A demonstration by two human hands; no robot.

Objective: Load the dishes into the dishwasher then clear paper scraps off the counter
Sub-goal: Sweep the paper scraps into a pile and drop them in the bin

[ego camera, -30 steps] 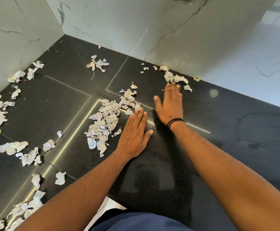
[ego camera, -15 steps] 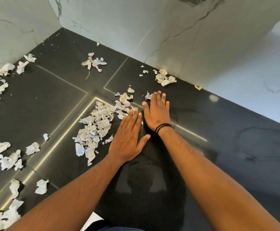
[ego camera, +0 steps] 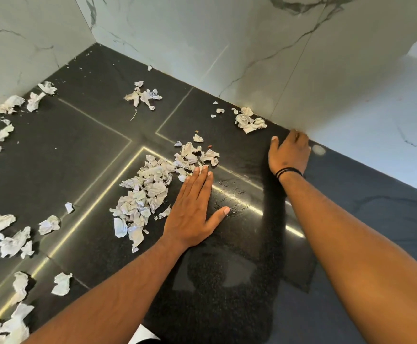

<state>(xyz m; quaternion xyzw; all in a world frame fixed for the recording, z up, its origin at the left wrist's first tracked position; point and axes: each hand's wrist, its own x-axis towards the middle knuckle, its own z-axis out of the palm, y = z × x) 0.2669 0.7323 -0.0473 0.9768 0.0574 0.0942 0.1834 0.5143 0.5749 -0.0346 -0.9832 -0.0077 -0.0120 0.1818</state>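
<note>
A heap of crumpled white paper scraps (ego camera: 150, 189) lies in the middle of the black counter (ego camera: 78, 150). My left hand (ego camera: 192, 212) lies flat on the counter, fingers straight, its outer edge against the right side of the heap. My right hand (ego camera: 289, 155) is stretched to the foot of the marble wall, fingertips at the wall base, to the right of a small clump of scraps (ego camera: 248, 121). Whether it holds anything is hidden. More scraps (ego camera: 143, 95) lie toward the back corner.
Loose scraps (ego camera: 11, 242) are strewn along the counter's left side and front left corner. White marble walls (ego camera: 202, 45) close the counter at the back and left. The counter's front edge runs under my forearms.
My right hand has moved away from beside the left hand, back and right to the wall base. The left hand has stayed flat against the heap.
</note>
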